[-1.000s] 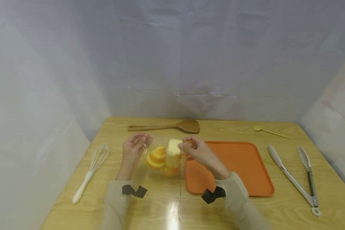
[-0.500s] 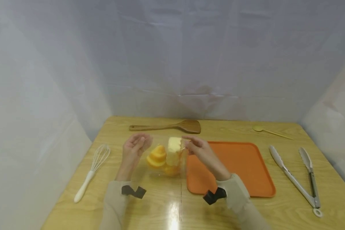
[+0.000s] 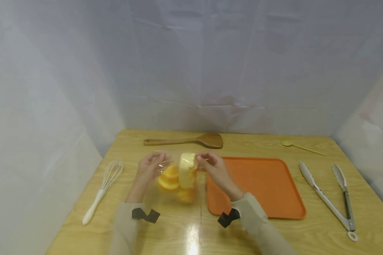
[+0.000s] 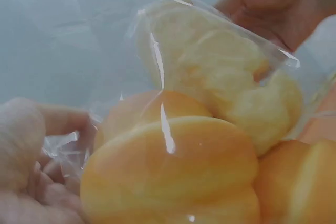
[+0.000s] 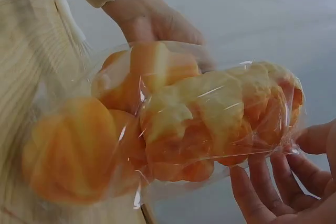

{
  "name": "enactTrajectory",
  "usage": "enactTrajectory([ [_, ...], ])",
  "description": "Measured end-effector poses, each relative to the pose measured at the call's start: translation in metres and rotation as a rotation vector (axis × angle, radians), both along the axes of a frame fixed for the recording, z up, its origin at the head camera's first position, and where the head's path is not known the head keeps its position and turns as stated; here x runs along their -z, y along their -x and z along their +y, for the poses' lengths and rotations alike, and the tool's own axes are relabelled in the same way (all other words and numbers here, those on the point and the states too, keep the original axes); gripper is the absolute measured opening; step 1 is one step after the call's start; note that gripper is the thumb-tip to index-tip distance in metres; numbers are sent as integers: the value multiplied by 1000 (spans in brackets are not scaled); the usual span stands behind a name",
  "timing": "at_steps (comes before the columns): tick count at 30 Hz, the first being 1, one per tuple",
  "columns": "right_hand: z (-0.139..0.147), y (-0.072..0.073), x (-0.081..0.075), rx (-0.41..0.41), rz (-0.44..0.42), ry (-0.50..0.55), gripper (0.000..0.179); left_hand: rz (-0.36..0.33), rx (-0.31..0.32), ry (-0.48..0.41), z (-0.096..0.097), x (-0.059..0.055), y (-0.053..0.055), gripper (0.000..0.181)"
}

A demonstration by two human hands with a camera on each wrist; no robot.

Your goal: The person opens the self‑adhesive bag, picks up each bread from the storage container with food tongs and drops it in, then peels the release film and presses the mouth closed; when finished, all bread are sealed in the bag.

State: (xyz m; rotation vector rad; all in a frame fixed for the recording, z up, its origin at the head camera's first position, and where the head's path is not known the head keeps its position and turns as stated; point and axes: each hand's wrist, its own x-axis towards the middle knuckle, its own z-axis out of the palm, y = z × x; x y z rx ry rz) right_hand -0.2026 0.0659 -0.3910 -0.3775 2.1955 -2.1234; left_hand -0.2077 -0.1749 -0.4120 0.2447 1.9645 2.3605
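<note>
A clear plastic bag (image 4: 65,153) with several breads in it hangs between both hands, above the table. Inside, a long pale, bumpy bread (image 3: 187,171) stands on the right side, and golden grooved rolls (image 4: 168,163) sit to its left and below. My left hand (image 3: 148,169) pinches crumpled film at the bag's left edge. On the opposite side my right hand (image 5: 294,182) holds the film at the end of the pale bread, thumb and fingers meeting at the bag's edge. Light glints off the film in both wrist views.
An orange tray (image 3: 258,191) lies right of the bag, partly behind the right forearm. Metal tongs (image 3: 332,205) lie spread farther right, a yellow spoon (image 3: 301,146) at the back right. Behind the hands is a wooden spatula (image 3: 191,141); at left, a white-handled whisk (image 3: 100,193).
The bag and its breads have shifted a little left and tilted. My right hand has moved left with it, its fingers now closer on the film. The left hand stays nearly in place.
</note>
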Motion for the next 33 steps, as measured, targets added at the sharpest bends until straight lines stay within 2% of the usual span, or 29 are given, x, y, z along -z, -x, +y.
enactTrajectory([
  [4,0,5,6,-10,-119,51,28,-95,28,53,-7,-2,0,9],
  [8,3,12,14,-57,-213,62,32,-185,75,180,-19,2,2,20],
  [12,4,21,26,-59,-272,61,33,-200,142,311,-32,11,4,34],
  [15,2,28,37,-42,-306,48,34,-213,184,339,-41,21,7,39],
  [19,0,37,52,-24,-327,8,35,-254,215,321,-50,34,10,44],
  [26,1,47,71,-15,-328,11,33,-297,176,291,-52,48,16,43],
  [30,3,49,73,-11,-337,2,30,-328,133,287,-49,51,20,46],
  [33,8,49,75,-24,-350,-29,30,-334,117,321,-49,53,23,49],
])
